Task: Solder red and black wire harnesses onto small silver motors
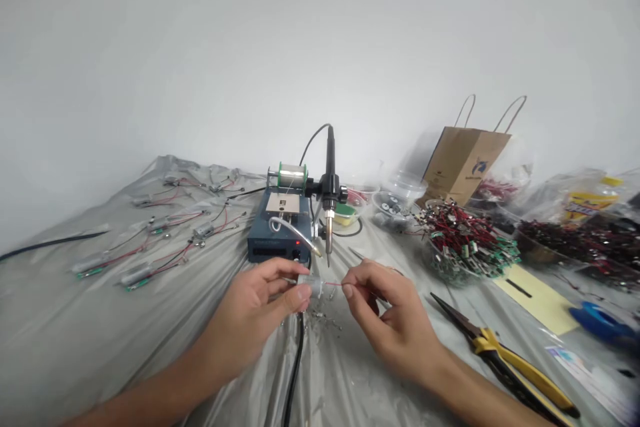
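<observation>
Left hand (255,310): its grip is clamped, thumb and forefinger, on a small silver motor (311,285). Right hand (395,323): its grip is pinched on a thin red wire (334,284) that meets the motor's end. Both hover over the bench (75,340), near the mounted soldering iron (329,213). This looks like lining wire to terminal, and joining them calls for steady hands. The forearms reach forward with palms facing each other.

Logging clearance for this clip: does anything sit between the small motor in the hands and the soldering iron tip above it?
Nothing visible does. The left hand pinches the small motor just below the soldering iron tip; the right hand holds its red wire aside.
</observation>
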Motion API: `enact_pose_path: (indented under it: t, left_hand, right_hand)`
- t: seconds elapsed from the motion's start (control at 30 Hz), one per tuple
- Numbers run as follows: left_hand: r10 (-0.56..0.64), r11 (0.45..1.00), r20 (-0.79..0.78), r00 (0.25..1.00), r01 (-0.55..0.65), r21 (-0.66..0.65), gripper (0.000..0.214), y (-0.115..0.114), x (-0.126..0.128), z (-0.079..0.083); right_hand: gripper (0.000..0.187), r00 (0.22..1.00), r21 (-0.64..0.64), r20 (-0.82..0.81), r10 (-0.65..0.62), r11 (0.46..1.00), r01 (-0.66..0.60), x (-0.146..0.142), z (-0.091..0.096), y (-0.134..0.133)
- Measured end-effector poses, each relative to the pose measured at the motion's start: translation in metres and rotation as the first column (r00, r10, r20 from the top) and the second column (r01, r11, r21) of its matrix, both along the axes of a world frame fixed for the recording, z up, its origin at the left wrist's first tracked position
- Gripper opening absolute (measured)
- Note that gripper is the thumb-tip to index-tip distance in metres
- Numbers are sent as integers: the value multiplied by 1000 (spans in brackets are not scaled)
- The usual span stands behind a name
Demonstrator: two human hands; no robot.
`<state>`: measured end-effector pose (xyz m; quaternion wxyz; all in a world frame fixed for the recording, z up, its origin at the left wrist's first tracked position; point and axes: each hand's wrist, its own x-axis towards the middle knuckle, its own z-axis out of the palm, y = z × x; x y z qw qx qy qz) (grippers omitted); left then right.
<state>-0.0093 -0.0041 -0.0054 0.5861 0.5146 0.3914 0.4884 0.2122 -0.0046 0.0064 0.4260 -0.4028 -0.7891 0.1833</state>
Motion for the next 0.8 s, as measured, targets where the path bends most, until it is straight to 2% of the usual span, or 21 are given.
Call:
enact_pose_path:
  t: [0.23,0.37,0.5,0.6,0.7,0.8]
  left_hand:
    - [-76,997,-34,997,76,1,28,2,-3,-11]
    - [-83,979,137,987,107,-175,33,4,0,-12]
    - [-66,947,255,965,141,-288,31,-1,-1,-3]
    - [-66,918,312,948,180,-354,26,-5,-1,2]
    - [-47,898,327,944,183,-400,31,-6,3,-2]
    - [-56,891,330,942,196,-410,36,-4,5,-8]
  right_hand:
    - [10,997,-75,-16,72,994,-73,6,6,0]
    - [21,993,-116,35,116,987,-111,15,19,5]
    - [38,998,-138,34,-61,988,65,39,44,20]
    - [31,971,-160,131,-201,962,221,68,72,47]
    - [25,899,-152,316,-303,919,363,94,100,87]
    - [25,790,-119,505,-347,879,463,108,117,128]
